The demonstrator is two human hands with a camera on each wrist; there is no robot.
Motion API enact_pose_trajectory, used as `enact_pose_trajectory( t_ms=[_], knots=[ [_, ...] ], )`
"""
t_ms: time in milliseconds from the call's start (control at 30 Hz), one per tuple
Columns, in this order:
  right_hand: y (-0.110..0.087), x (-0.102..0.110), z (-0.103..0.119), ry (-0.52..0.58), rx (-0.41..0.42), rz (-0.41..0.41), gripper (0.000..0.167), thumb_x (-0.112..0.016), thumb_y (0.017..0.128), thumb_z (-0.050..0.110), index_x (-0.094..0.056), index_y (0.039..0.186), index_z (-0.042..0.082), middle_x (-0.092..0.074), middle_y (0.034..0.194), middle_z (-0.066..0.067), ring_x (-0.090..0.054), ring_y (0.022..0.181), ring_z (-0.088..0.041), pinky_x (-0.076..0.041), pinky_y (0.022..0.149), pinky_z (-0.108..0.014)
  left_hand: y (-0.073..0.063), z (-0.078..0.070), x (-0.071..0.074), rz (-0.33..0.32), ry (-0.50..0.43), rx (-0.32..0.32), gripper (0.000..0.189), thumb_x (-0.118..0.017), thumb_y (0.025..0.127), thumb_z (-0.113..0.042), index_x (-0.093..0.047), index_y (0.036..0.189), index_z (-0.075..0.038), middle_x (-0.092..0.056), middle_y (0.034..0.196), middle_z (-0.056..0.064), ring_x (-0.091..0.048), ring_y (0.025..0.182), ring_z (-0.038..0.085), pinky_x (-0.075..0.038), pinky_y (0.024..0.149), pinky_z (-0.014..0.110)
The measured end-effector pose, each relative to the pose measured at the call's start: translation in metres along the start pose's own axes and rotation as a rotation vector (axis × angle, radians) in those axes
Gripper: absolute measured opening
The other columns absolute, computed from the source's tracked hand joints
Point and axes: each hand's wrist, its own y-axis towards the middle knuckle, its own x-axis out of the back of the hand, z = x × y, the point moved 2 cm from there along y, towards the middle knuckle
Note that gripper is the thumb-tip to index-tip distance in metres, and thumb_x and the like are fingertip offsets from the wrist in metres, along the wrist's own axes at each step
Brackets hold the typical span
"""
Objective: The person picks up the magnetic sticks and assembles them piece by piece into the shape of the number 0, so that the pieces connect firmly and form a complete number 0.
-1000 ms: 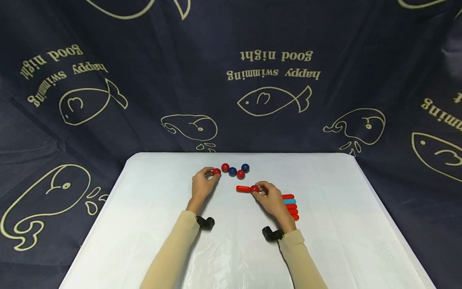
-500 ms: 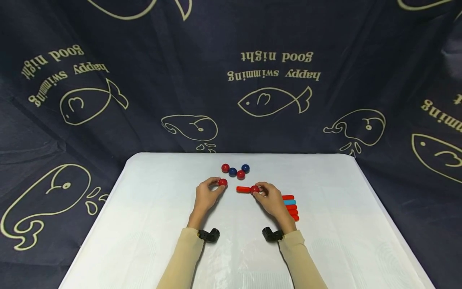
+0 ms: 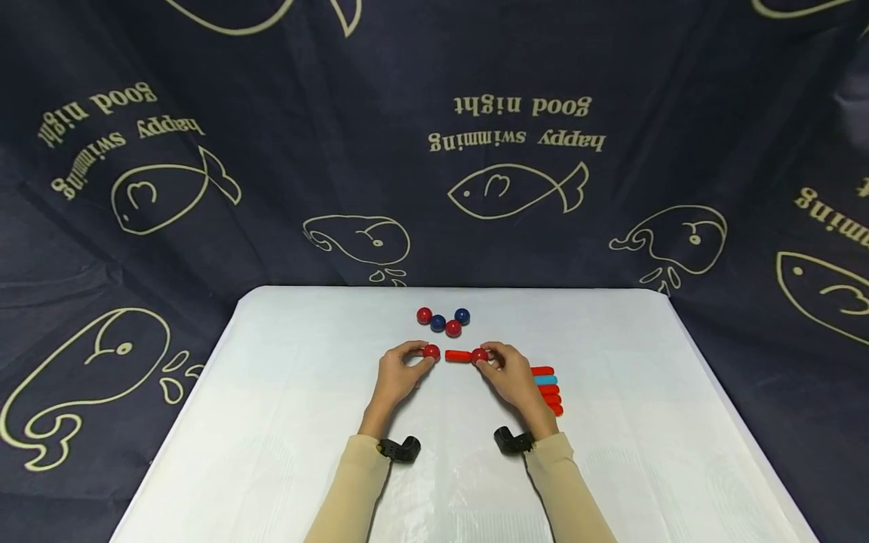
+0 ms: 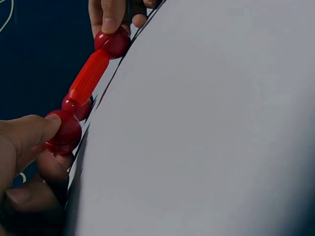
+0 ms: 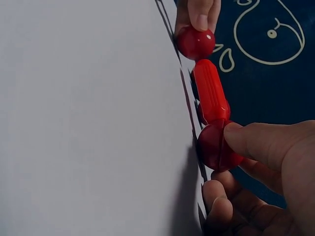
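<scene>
Thumb and fingers of my left hand (image 3: 399, 373) pinch a glossy red ball (image 3: 431, 351) low over the table. My right hand (image 3: 511, 375) pinches a second red ball, with a short red stick (image 3: 458, 356) pointing left from it. The stick's free end faces the left hand's ball, with a narrow gap between them in the head view. In the right wrist view the stick (image 5: 210, 91) meets the right hand's ball (image 5: 218, 146) end on. The left wrist view shows my left thumb pressed on its ball (image 4: 64, 130).
Beyond the hands, a zigzag row of balls lies on the white table (image 3: 285, 332): red (image 3: 424, 315) and blue (image 3: 437, 323) ones alternate. Several red sticks and one blue stick (image 3: 546, 380) lie side by side, partly behind my right hand. A dark printed cloth (image 3: 516, 249) hangs behind the table.
My left hand has carried its red ball from beside the row toward me and to the right, close to the stick's free end. The right hand has stayed in place.
</scene>
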Motion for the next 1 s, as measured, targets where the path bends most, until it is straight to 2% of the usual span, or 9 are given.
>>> enact_pose_trajectory(
  t_ms=[167, 267, 367, 400, 500, 567, 767, 1000],
  knots=[
    [-0.0004, 0.0006, -0.0007, -0.007, -0.004, 0.006, 0.031, -0.076, 0.095, 0.016, -0.07, 0.123, 0.005, -0.067, 0.102, -0.011, -0.057, 0.085, -0.018, -0.047, 0.073, -0.023, 0.0021, 0.0029, -0.003, 0.023, 0.009, 0.012, 0.033, -0.081, 0.091, -0.021, -0.075, 0.122, -0.014, -0.076, 0.112, 0.01, -0.062, 0.051, 0.013, -0.057, 0.05, 0.03],
    [-0.0003, 0.0007, 0.0001, -0.015, -0.001, 0.005, 0.031, -0.075, 0.095, 0.016, -0.07, 0.124, 0.005, -0.067, 0.102, -0.011, -0.058, 0.086, -0.018, -0.048, 0.073, -0.024, 0.0035, 0.004, -0.0041, 0.024, 0.033, 0.0, 0.032, -0.081, 0.09, -0.024, -0.076, 0.121, -0.017, -0.077, 0.114, 0.006, -0.071, 0.077, 0.016, -0.061, 0.073, 0.035],
    [-0.0001, 0.0002, 0.001, -0.024, 0.001, 0.002, 0.031, -0.075, 0.096, 0.017, -0.07, 0.124, 0.006, -0.066, 0.102, -0.011, -0.058, 0.086, -0.018, -0.048, 0.073, -0.025, 0.0037, 0.0038, -0.0044, 0.033, 0.048, -0.006, 0.034, -0.081, 0.09, -0.026, -0.075, 0.122, -0.017, -0.076, 0.116, 0.006, -0.072, 0.082, 0.019, -0.061, 0.077, 0.039],
    [-0.0003, -0.0001, 0.0015, -0.026, 0.002, 0.002, 0.031, -0.075, 0.096, 0.017, -0.07, 0.124, 0.006, -0.066, 0.102, -0.011, -0.058, 0.086, -0.018, -0.048, 0.073, -0.025, 0.0037, 0.0038, -0.0042, 0.04, 0.046, -0.001, 0.034, -0.081, 0.09, -0.027, -0.075, 0.123, -0.017, -0.076, 0.117, 0.006, -0.072, 0.081, 0.018, -0.061, 0.076, 0.037],
    [-0.0009, -0.0009, 0.0024, -0.035, 0.002, 0.002, 0.031, -0.075, 0.095, 0.017, -0.07, 0.124, 0.005, -0.066, 0.101, -0.011, -0.057, 0.086, -0.018, -0.048, 0.074, -0.026, 0.0033, 0.0044, -0.0034, 0.067, 0.018, 0.023, 0.035, -0.08, 0.091, -0.026, -0.074, 0.124, -0.016, -0.074, 0.121, 0.01, -0.067, 0.059, 0.016, -0.059, 0.055, 0.032],
    [-0.0009, -0.0016, 0.0027, -0.04, 0.003, 0.003, 0.031, -0.075, 0.096, 0.018, -0.07, 0.124, 0.005, -0.066, 0.101, -0.01, -0.057, 0.086, -0.018, -0.047, 0.074, -0.027, 0.0033, 0.0048, -0.0025, 0.076, 0.005, 0.03, 0.034, -0.078, 0.092, -0.026, -0.074, 0.125, -0.016, -0.073, 0.123, 0.011, -0.064, 0.054, 0.012, -0.057, 0.052, 0.028],
    [-0.0005, -0.0028, 0.0025, -0.048, 0.011, 0.003, 0.032, -0.075, 0.096, 0.018, -0.07, 0.124, 0.006, -0.065, 0.099, -0.009, -0.056, 0.085, -0.018, -0.047, 0.074, -0.027, 0.0031, 0.0067, -0.0021, 0.082, -0.024, 0.04, 0.033, -0.076, 0.094, -0.025, -0.073, 0.125, -0.015, -0.073, 0.122, 0.013, -0.06, 0.049, 0.01, -0.055, 0.05, 0.027],
    [-0.0015, -0.0023, 0.0025, -0.051, 0.009, 0.008, 0.032, -0.075, 0.096, 0.018, -0.07, 0.125, 0.007, -0.065, 0.099, -0.009, -0.056, 0.086, -0.018, -0.047, 0.074, -0.027, 0.0018, 0.0077, -0.0033, 0.07, -0.008, 0.047, 0.032, -0.077, 0.094, -0.026, -0.073, 0.125, -0.017, -0.074, 0.122, 0.01, -0.059, 0.048, 0.009, -0.054, 0.05, 0.026]
  ],
)
